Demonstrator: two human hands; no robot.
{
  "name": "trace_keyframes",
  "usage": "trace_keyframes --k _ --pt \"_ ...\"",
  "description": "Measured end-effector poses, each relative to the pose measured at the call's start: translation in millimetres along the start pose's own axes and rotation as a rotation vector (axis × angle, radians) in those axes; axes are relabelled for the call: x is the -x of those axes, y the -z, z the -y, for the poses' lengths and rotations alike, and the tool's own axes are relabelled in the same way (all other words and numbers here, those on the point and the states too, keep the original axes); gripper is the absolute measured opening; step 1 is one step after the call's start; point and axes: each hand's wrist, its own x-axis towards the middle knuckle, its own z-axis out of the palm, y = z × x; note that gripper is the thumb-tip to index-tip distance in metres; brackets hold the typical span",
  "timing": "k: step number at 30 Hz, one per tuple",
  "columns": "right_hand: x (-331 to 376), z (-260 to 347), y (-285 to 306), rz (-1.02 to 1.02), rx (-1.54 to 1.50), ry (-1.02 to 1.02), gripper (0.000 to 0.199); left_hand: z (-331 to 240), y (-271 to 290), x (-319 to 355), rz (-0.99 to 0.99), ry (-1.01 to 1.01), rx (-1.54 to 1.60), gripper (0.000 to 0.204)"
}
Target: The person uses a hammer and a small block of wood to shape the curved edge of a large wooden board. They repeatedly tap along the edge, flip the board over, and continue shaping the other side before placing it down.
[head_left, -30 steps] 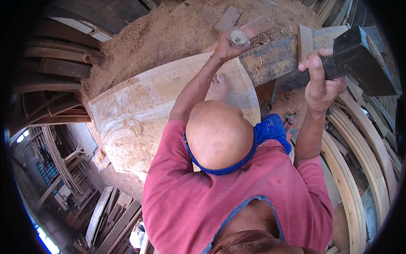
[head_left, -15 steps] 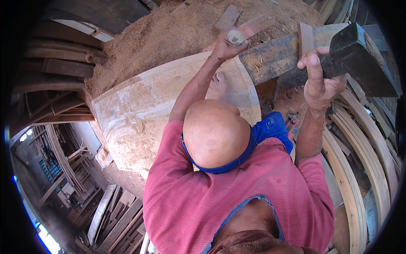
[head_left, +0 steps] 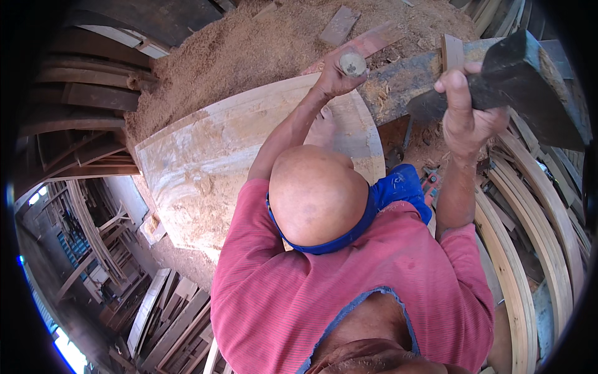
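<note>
Left hand (head_left: 336,80) closed around round-topped tool (head_left: 352,63), lower end hidden, by far edge of wide wooden board (head_left: 205,149). Right hand (head_left: 464,121) grips dark mallet (head_left: 529,84) by handle, well apart from tool. Bare foot (head_left: 321,129) on board; shavings (head_left: 237,68) heaped beyond.

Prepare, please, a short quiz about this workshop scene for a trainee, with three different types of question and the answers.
1. Which hand holds the dark mallet?
2. True or false: the left hand is empty.
3. Fill in: the bare foot shows against a pale wooden ____.

Key:
1. The right hand.
2. False; it grips a round-ended handle.
3. Board.
</note>
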Motion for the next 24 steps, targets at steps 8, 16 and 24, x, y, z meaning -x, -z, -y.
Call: trace_keyframes --k 8,16,24 --pt "28 -79 -38 0.641 0.739 -0.176 0.022 -24 -4 6 0.063 -0.015 0.011 0.026" --pt "-9 -16 -26 0.153 0.149 -0.054 0.018 -5 9 20 0.010 0.060 -0.005 0.026" --pt "35 -89 28 0.285 0.172 -0.604 0.023 -37 57 36 -0.260 0.242 -0.115 0.024"
